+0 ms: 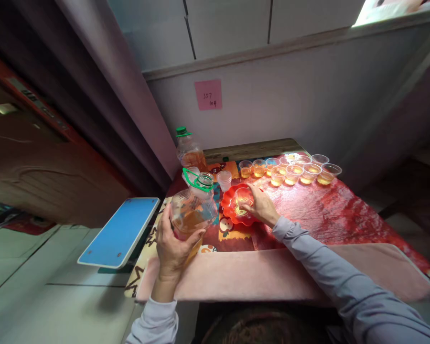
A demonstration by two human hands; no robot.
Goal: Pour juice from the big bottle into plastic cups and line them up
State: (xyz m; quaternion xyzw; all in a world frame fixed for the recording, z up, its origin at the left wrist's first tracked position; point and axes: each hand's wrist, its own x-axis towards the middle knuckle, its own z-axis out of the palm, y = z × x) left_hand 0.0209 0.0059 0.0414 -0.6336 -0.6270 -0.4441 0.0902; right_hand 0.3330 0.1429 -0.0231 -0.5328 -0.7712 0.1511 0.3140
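Note:
My left hand [172, 246] is wrapped round a large clear plastic jug [193, 210] with a green handle and open neck, partly filled with amber liquid, held above the table's near left corner. My right hand [260, 205] reaches into a red scalloped dish [231, 205] and pinches a small clear cup [242, 197] standing in it. An empty clear cup [224, 179] stands just behind the dish.
Two rows of small clear cups with amber liquid [294, 171] line the far edge of the table with its red cloth [326, 210]. A second jug with a green cap [189, 152] stands at the back left. A blue stool [122, 231] sits left of the table.

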